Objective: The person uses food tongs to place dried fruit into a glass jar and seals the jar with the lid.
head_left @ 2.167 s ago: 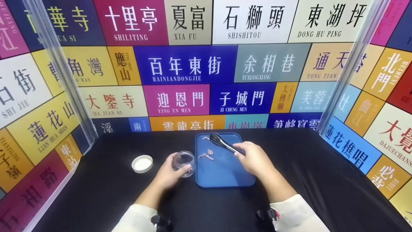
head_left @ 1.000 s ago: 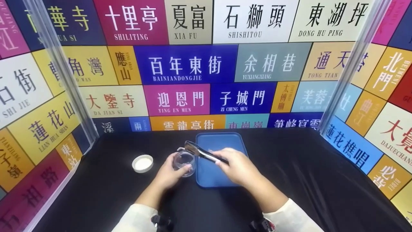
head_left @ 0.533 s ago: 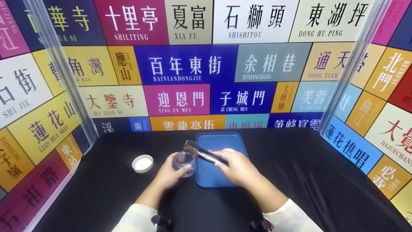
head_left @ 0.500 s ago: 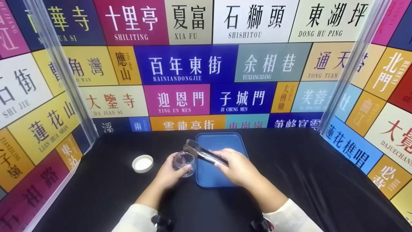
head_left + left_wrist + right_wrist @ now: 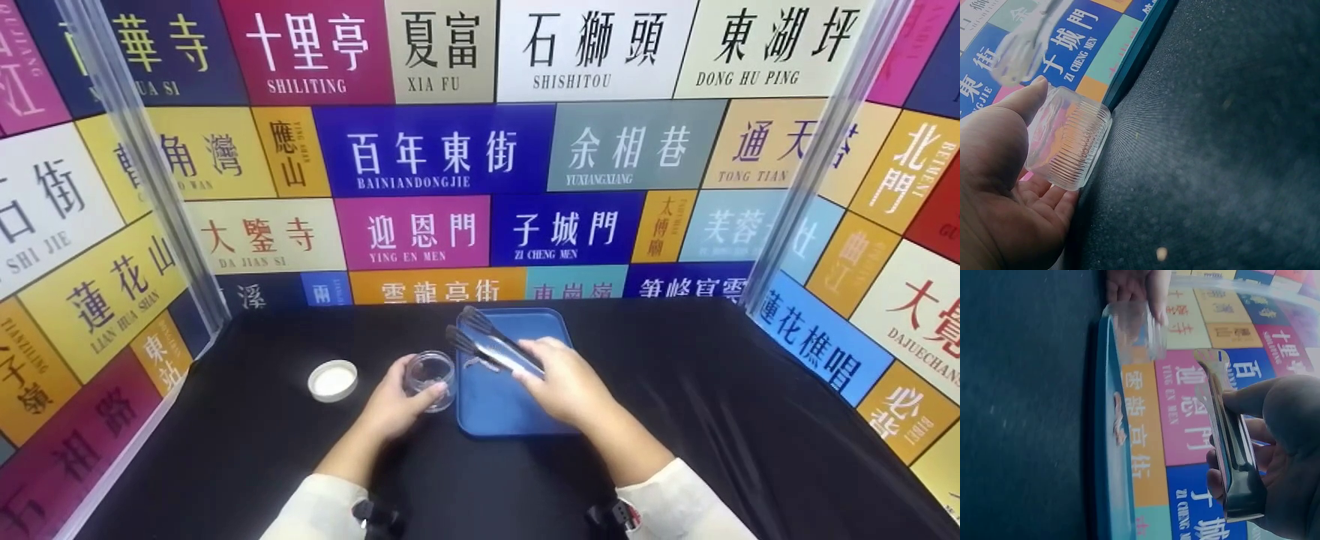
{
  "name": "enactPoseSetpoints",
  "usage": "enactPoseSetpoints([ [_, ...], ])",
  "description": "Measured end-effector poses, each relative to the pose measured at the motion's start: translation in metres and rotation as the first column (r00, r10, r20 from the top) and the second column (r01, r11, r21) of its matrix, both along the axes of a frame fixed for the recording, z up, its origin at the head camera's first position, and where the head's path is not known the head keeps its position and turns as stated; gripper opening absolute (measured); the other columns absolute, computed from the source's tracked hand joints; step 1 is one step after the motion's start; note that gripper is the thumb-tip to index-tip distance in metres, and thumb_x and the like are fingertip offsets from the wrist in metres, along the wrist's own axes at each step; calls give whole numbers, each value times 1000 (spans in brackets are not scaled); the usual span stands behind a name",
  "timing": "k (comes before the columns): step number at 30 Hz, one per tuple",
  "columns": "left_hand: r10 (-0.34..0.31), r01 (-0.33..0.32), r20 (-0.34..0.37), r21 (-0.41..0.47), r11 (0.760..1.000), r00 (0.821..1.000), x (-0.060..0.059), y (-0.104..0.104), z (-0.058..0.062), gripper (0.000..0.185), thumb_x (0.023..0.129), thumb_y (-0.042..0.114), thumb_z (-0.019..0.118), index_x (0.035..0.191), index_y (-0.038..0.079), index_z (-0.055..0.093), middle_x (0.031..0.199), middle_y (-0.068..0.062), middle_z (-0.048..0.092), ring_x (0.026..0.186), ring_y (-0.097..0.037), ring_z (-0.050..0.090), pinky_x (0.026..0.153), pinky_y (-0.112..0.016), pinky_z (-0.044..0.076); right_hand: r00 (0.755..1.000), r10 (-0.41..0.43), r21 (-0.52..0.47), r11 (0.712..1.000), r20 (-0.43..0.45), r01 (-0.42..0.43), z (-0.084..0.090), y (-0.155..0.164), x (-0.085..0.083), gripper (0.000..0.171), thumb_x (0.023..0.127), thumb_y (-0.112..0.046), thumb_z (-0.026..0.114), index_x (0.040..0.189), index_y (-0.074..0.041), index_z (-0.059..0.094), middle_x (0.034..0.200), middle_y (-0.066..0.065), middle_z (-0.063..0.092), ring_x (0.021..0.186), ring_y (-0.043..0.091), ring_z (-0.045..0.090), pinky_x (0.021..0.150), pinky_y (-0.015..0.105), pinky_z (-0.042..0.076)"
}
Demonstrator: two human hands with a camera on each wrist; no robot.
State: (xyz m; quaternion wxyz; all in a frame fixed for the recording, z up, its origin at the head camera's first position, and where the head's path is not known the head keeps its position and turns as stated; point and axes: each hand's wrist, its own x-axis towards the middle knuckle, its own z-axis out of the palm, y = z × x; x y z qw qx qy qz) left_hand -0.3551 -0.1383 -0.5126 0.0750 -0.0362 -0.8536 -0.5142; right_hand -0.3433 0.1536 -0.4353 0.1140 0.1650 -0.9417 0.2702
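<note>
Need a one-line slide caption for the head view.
Left hand holds a clear glass jar beside a blue plastic tray; right hand holds black-tipped metal tongs over it.

One jar (image 5: 429,379), one lid (image 5: 332,380), one tray (image 5: 517,409), one pair of tongs (image 5: 491,349).

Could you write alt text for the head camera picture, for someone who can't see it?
A person's right hand holds metal tongs open over a blue tray, while the left hand grips a small clear jar beside it on a black table. A white lid lies left; colourful signs cover the walls.
</note>
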Motion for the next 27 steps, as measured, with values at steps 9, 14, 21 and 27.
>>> enactPoseSetpoints([
  [9, -7, 7, 0, 5, 1000, 1000, -1, 0, -1, 84, 91, 40, 85, 156, 4, 46, 149, -23, 62, 137, -39, 62, 122, -58, 45, 994, -51, 33, 998, 100, 48, -17, 13, -17, 50, 102, -31, 74, 147, -12, 65, 149, 13, 66, 143, 34, 60, 123, 55, 46],
  [14, -15, 15, -4, 14, 1000, 1000, -1, 0, -1, 83, 91, 38, 85, 155, 3, 46, 148, -23, 62, 135, -39, 63, 121, -58, 46, 988, -65, 70, 996, 139, 55, -24, 18, -21, 47, 101, -29, 75, 144, -11, 67, 147, 15, 67, 142, 36, 60, 122, 56, 46],
  [21, -14, 14, -5, 10, 1000, 1000, -1, 0, -1, 82, 91, 38, 85, 155, 3, 46, 148, -23, 62, 135, -39, 62, 121, -58, 46, 977, -68, 132, 990, 200, 42, -32, 23, -25, 42, 100, -25, 76, 138, -11, 72, 142, 15, 70, 138, 36, 63, 121, 56, 47],
  [27, -11, 11, -3, 6, 1000, 1000, -1, 0, 0, 84, 91, 39, 85, 156, 3, 45, 149, -24, 61, 137, -40, 61, 122, -59, 45, 972, -74, 136, 990, 224, 44, -34, 23, -26, 44, 100, -26, 76, 140, -10, 70, 143, 16, 69, 138, 37, 63, 121, 57, 47],
])
